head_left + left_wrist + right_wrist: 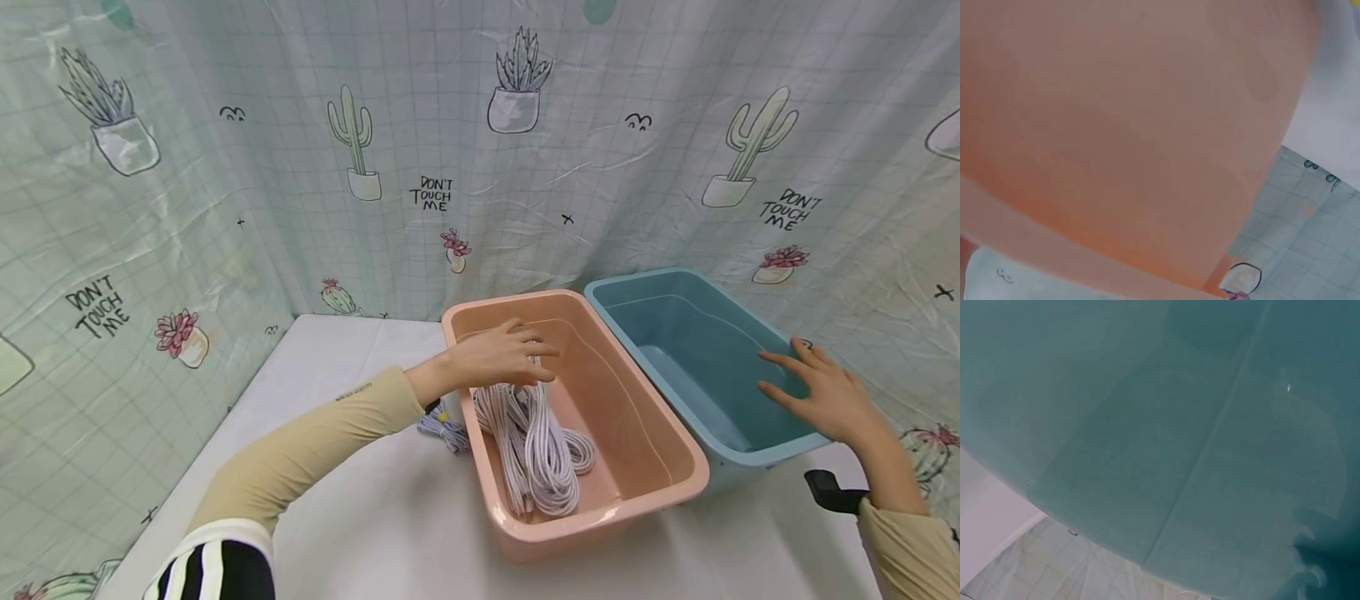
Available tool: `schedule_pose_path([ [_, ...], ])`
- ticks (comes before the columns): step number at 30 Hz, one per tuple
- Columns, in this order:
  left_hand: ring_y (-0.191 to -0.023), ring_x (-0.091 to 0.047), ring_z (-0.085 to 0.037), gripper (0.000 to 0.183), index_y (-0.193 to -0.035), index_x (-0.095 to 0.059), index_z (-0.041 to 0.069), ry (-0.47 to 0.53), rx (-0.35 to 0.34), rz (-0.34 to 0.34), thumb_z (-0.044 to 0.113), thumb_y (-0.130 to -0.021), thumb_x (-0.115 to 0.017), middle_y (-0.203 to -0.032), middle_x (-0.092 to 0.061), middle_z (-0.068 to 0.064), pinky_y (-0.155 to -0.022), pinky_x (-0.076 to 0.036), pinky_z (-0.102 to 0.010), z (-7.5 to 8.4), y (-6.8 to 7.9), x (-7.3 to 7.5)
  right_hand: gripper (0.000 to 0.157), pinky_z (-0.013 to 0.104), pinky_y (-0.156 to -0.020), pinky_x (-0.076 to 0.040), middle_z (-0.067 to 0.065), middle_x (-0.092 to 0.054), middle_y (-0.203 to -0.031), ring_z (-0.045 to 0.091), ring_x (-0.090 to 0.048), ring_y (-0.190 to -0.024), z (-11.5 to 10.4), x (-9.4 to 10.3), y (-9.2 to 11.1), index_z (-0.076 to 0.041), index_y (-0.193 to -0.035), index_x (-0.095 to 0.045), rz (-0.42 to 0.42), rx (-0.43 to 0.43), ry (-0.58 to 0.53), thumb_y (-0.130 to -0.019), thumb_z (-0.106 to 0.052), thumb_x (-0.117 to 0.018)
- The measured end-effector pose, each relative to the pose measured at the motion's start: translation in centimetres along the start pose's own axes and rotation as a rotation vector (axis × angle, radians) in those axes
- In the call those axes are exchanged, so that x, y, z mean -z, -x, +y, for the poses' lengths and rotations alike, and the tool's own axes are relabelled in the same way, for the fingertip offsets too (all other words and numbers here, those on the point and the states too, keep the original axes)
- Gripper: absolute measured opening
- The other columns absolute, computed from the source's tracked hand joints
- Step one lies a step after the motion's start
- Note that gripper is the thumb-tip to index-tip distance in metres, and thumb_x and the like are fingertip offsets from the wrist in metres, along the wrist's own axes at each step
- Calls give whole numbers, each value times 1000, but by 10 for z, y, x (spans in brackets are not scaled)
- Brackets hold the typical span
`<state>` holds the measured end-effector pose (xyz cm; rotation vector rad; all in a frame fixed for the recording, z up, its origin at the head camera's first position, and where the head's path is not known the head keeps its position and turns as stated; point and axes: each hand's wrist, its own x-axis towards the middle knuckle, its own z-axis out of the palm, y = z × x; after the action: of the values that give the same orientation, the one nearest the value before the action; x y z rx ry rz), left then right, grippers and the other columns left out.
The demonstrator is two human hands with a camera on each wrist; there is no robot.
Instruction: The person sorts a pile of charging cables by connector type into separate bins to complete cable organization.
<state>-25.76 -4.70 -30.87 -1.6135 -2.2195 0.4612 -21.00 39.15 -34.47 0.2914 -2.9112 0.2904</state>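
In the head view my left hand (498, 357) hovers over the left part of a peach-coloured plastic bin (600, 519), fingers stretched out and slightly bent. Bundles of white cable (551, 458) lie inside that bin below the hand; part of the cable shows between the fingers, and whether they touch cannot be told. My right hand (836, 396) is at the right rim of a blue plastic bin (693, 400), its fingers spread over the opening and holding nothing. The left wrist view is filled by the peach bin wall (1122, 137), the right wrist view by the blue bin wall (1135, 450).
Another tied grey cable bundle (447, 429) with a yellow spot lies left of the peach bin, on the white table (360, 500). The two bins stand side by side. A cactus-print curtain (420, 108) hangs behind and at both sides.
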Motion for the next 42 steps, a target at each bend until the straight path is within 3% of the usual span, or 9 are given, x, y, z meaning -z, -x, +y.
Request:
schedule_pose_path([
  [9, -120, -47, -20, 32, -116, -57, 37, 10, 17, 20, 38, -83, -57, -130, -52, 4, -94, -39, -42, -5, 8, -1, 61, 75, -82, -14, 36, -10, -142, 56, -7, -129, 1, 1, 0, -1, -133, -39, -4, 1, 0, -87, -39, -53],
  [21, -114, -51, -18, 25, -108, -59, 33, -38, 67, 150, 39, -84, -56, -123, -57, 5, -93, -40, -38, -12, 26, 5, 61, 75, -83, -14, 36, -10, -142, 56, -6, -129, 0, 0, 0, -2, -133, -39, -5, 0, 2, -87, -39, -53],
  [33, -106, -55, -18, 28, -110, -61, 25, -13, 194, 308, 32, -83, -62, -115, -61, 3, -88, -41, -39, -27, 71, 5, 61, 76, -83, -13, 36, -8, -142, 55, -4, -130, 1, -1, 2, -1, -133, -38, -3, -6, -8, -87, -40, -53],
  [42, -105, -55, -24, 34, -112, -60, 19, 63, 344, 309, 27, -79, -66, -113, -62, -1, -88, -42, -43, -29, 112, -16, 61, 76, -82, -14, 36, -10, -142, 56, -6, -129, 1, -1, 0, 0, -131, -40, -10, -4, -2, -87, -40, -53],
])
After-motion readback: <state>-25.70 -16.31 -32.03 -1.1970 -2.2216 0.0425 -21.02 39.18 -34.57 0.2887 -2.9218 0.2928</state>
